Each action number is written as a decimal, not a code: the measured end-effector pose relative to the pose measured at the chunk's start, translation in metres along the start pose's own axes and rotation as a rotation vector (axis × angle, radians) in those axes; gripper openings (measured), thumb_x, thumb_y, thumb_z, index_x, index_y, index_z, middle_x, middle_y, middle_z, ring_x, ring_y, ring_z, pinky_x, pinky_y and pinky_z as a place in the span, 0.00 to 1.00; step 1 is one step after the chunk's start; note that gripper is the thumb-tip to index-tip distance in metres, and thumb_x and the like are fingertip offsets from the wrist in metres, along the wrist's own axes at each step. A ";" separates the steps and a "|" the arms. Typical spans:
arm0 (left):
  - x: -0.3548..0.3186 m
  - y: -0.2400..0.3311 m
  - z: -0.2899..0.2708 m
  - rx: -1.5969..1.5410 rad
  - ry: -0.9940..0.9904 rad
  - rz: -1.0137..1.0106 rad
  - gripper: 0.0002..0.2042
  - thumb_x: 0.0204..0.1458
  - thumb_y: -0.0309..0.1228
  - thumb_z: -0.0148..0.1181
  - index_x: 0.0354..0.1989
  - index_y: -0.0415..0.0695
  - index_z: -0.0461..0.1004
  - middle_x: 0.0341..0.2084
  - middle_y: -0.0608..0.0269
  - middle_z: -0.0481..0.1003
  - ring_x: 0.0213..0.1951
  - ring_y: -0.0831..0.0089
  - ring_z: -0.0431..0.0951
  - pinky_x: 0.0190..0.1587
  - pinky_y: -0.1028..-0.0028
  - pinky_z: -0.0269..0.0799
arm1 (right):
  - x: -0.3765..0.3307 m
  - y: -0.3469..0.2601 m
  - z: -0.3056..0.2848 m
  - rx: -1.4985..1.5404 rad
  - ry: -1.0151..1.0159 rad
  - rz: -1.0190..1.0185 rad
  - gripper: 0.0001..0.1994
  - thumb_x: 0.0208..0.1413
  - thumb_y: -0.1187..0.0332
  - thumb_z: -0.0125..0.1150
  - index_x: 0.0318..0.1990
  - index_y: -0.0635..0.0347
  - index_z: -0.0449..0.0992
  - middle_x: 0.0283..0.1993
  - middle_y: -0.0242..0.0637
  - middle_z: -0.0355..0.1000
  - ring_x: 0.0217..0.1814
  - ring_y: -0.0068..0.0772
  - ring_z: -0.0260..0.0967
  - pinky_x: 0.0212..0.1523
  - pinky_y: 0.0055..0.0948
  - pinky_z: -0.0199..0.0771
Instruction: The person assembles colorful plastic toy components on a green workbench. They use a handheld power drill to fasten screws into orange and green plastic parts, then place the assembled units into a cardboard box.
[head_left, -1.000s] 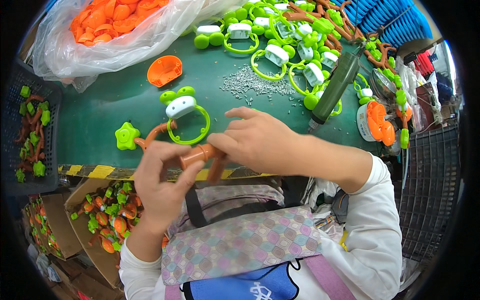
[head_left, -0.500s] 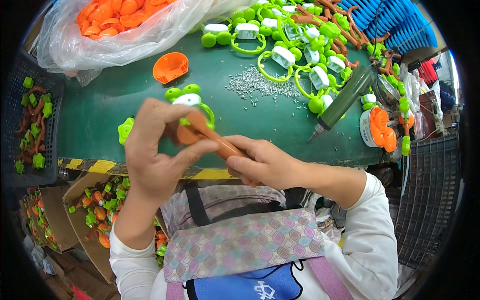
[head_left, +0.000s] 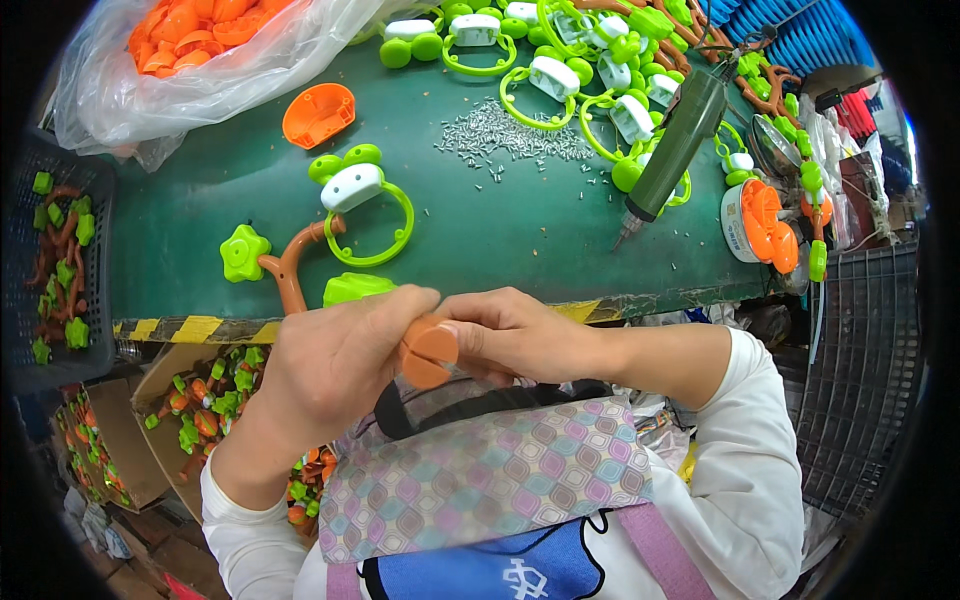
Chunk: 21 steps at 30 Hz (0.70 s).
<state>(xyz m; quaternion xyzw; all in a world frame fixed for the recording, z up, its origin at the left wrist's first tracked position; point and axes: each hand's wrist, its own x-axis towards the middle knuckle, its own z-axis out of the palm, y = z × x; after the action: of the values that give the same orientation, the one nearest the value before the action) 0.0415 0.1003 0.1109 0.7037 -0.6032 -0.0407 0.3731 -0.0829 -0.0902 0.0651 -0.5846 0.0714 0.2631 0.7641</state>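
Both my hands are together at the table's front edge. My left hand (head_left: 345, 350) is closed around a brown plastic branch piece (head_left: 428, 353), whose round, slit end sticks out between the hands. My right hand (head_left: 515, 335) grips the same piece, thumb against its round end. Past my left hand lies a forked brown branch part (head_left: 288, 268); its lower end is hidden. A green flower-shaped piece (head_left: 244, 254) lies beside it. Another green piece (head_left: 357, 288) shows just beyond my left fingers. Further back is a green ring with a white block (head_left: 353, 187) and round green knobs.
A pile of small screws (head_left: 510, 140) lies mid-table. An electric screwdriver (head_left: 672, 150) hangs over the right side. Several ring parts (head_left: 550, 77) are heaped behind. An orange shell (head_left: 318, 115) sits near a plastic bag (head_left: 240, 95) of orange parts. A basket (head_left: 100, 220) stands left.
My hands have drawn closer together and nearer my body, and the brown piece's round end now points toward me. The forked branch part and a green piece have come into sight beyond my left hand.
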 end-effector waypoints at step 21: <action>-0.034 -0.108 0.049 0.277 0.043 -0.166 0.09 0.49 0.26 0.68 0.38 0.42 0.76 0.35 0.56 0.77 0.40 0.55 0.79 0.44 0.60 0.75 | 0.004 0.004 -0.051 -1.084 0.808 -0.325 0.29 0.59 0.78 0.59 0.68 0.40 0.70 0.39 0.43 0.63 0.35 0.44 0.68 0.37 0.39 0.72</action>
<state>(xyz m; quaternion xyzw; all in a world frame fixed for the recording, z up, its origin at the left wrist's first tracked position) 0.0958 0.1061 -0.0001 0.7966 -0.5348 0.0275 0.2806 -0.0710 -0.1357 0.0443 -0.9392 0.1204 -0.0945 0.3074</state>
